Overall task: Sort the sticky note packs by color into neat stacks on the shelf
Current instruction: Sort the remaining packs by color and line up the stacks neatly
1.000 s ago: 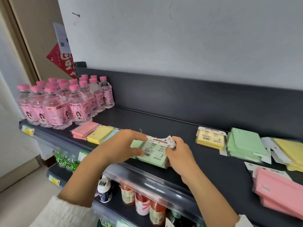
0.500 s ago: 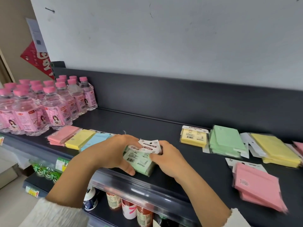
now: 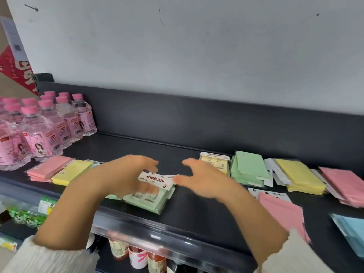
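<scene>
A green sticky note pack [image 3: 149, 200] with a white header card lies flat near the front edge of the dark shelf [image 3: 197, 213]. My left hand [image 3: 126, 174] hovers over its left part with fingers spread, blurred. My right hand [image 3: 202, 179] is just right of the header card, fingers spread, holding nothing. To the left lie a pink stack [image 3: 49, 170] and a yellow pack [image 3: 71, 172]. To the right lie a small yellow pack [image 3: 214, 162], a green stack [image 3: 248, 168], a yellow stack [image 3: 299, 178], a pink stack [image 3: 342, 184], a pink pack [image 3: 281, 209] and a blue pack [image 3: 350, 229].
Several pink-capped water bottles [image 3: 39, 131] stand at the shelf's back left. The shelf's back panel [image 3: 197, 123] rises behind the packs. Bottles [image 3: 137, 259] stand on the lower shelf under the front rail.
Both hands gripped the green pack earlier; now it lies on the shelf and the hands have spread apart above it. The view has turned right, showing more packs.
</scene>
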The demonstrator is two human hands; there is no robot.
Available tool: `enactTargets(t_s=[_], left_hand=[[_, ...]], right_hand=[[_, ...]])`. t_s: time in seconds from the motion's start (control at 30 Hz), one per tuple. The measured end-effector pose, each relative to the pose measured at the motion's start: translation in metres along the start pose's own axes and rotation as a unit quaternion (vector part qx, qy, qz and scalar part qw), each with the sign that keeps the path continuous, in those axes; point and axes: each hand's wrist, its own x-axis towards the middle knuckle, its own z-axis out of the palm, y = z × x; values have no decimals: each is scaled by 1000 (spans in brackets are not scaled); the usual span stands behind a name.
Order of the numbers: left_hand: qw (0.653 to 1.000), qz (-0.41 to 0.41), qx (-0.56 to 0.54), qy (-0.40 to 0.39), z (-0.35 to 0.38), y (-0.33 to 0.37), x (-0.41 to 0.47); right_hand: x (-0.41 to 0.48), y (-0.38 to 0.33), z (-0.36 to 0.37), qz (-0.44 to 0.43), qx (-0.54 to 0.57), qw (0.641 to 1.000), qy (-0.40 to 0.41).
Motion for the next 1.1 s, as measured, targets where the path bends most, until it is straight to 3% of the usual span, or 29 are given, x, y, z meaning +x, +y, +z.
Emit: enactTargets(t_s=[0.13,0.33,0.5,0.67,0.9,1.1], left_hand=[[999,31,6,26,-21,45,13],[998,19,53,6,-4,107,77],[997,-51,-29,56,27,116,131],[981,-134,-137,13,49,112,161],[980,-126,-152,-4,48,114,165],[968,-113,-226,2,50,106,165]], right_hand=[[12,20,-54,23,-82,996,35],[55,73,-79,83,-85,993,-24],[81,99,-61,105,-120,986,-40],[104,105,-53,106,-158,975,-119],[114,105,-55,68,-180,974,-119],[108,108,-56,67,-123,985,-97]])
